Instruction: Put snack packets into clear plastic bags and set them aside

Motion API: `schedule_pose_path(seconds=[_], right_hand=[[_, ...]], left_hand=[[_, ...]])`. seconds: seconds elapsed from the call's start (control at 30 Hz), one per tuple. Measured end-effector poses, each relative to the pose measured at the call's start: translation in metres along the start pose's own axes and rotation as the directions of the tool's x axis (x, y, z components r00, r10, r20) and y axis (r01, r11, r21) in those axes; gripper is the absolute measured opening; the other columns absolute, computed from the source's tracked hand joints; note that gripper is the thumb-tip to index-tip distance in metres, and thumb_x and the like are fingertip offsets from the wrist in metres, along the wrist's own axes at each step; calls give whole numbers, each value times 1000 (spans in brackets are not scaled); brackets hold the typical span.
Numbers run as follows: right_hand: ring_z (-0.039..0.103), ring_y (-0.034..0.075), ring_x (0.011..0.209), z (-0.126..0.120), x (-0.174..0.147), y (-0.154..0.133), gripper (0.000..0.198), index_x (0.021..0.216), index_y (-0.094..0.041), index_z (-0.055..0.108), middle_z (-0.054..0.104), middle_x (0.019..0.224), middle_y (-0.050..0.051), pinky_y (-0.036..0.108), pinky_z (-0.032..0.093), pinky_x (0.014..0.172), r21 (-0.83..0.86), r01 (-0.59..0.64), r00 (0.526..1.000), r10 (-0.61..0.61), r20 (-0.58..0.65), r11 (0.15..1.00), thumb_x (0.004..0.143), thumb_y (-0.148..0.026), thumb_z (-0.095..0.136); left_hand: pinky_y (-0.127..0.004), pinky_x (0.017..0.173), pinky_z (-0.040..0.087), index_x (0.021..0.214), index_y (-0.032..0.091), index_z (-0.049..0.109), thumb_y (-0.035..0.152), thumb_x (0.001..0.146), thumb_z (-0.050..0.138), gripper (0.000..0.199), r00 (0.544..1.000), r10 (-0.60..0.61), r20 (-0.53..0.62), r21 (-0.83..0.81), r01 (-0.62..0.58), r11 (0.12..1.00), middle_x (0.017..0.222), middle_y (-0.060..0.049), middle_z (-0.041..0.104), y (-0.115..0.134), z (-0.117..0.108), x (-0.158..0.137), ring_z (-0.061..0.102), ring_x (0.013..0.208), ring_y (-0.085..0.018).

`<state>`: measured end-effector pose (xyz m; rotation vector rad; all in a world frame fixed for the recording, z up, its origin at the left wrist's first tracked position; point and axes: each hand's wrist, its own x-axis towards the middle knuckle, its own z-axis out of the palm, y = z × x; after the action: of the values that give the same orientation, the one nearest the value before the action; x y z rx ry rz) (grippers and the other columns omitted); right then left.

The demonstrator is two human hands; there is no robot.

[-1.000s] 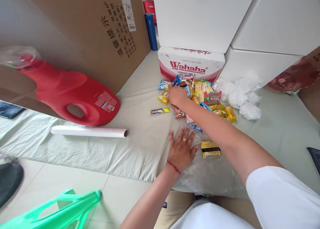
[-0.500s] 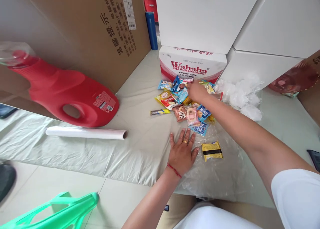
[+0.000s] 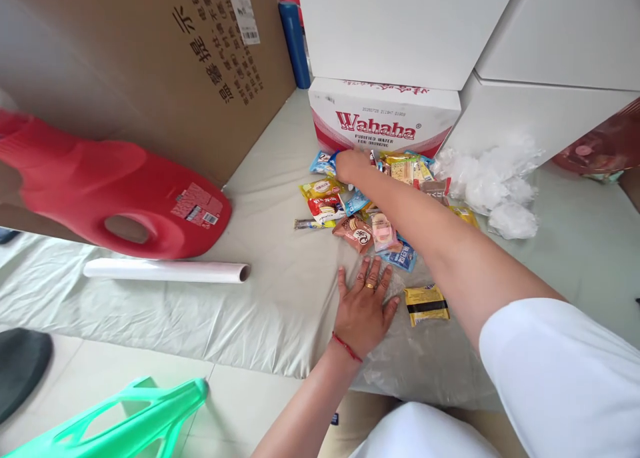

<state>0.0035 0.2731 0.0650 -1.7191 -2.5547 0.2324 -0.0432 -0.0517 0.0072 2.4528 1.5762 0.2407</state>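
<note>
Lettering in bold red on the white cardboard carton with red lower corners (image 3: pixel 385 118) reads "Wahaha" in the head view, with "PURIFIED WATER FOR DRINKING" in small capitals beneath; the printed code above is too fine to read surely. Your hands are well apart. Just in front of that carton lies the pile of small, glossy, many-coloured snack packets (image 3: pixel 357 203), and your right hand (image 3: pixel 354 166) reaches into its far left part, beside a light-blue packet (image 3: pixel 323 163); your fingertips are hidden, so I cannot tell whether they grip anything. Your left hand (image 3: pixel 361 315) lies palm down, fingers spread, on thin clear plastic sheeting (image 3: pixel 420 365), near a flat yellow packet with a black band (image 3: pixel 426 305). Beyond those fingers are a blue packet with white characters (image 3: pixel 401 255) and a brown packet with a round white logo (image 3: pixel 354 233), their print too small to make out. To your left, the large brown cardboard box (image 3: pixel 125 65) carries "温馨提示" above finer lines, plus a white barcode sticker. The red plastic bottle with a handle (image 3: pixel 115 185) bears an unreadable label with a barcode.
</note>
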Motion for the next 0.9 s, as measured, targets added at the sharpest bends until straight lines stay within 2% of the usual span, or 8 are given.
schedule_pose_path(seconds=[0.1,0.23,0.33,0.4,0.5,0.63,0.77,0.9], right_hand=[[59,34,122,-2,-4,8,38,127,-12,66,71,122,16,54,44,105,191,-125,982,149,-117,974,91,-26,65],[63,23,116,-25,-39,36,48,142,-13,48,66,128,10,42,51,101,530,89,894,168,-416,843,98,-30,57],[65,22,114,-44,-104,68,62,149,-23,40,63,128,6,43,53,98,602,230,841,155,-518,764,96,-45,61],[67,23,111,-49,-165,89,67,145,-30,45,64,127,4,44,54,96,632,207,864,164,-477,747,87,-51,72],[68,25,108,-40,-263,114,57,123,-29,60,67,120,5,44,55,97,712,27,898,295,-325,702,77,-54,82],[70,27,100,-3,-360,126,58,108,-29,57,70,110,7,44,58,92,877,-161,852,513,-109,453,68,-59,87],[67,25,114,24,-397,99,57,113,-29,52,65,132,8,42,56,98,951,-75,908,414,-60,301,74,-51,87],[63,24,122,36,-390,64,46,119,-28,52,62,133,10,41,53,102,895,151,957,166,-239,420,85,-44,80]], left_hand=[[-73,124,18,158,31,39,56,105,29,60,1000,3,7,0,-3,1000,170,-4,30,0,0,0,26,157,-31],[-74,123,16,159,30,36,56,105,25,61,1000,15,12,-4,-15,1000,170,-5,27,-1,0,0,24,158,-29],[-73,124,14,160,30,35,55,105,26,61,1000,18,10,0,-18,1000,171,-5,27,0,0,0,22,159,-30],[-73,124,12,160,30,35,55,105,27,61,1000,16,7,-5,-16,1000,170,-6,27,0,0,0,22,159,-30],[-72,125,10,160,30,37,54,106,27,60,1000,14,-1,-8,-14,1000,170,-6,28,0,0,0,23,158,-30],[-71,125,12,159,31,38,52,107,25,58,1000,22,-7,17,-21,1000,169,-5,29,0,1,1,26,157,-30],[-73,123,13,159,29,38,49,107,27,57,1000,13,-7,68,-13,998,169,-7,31,3,0,2,28,157,-32],[-73,122,18,158,27,41,47,107,29,57,1000,8,-3,120,-8,993,167,-9,33,7,-2,4,32,155,-33]])
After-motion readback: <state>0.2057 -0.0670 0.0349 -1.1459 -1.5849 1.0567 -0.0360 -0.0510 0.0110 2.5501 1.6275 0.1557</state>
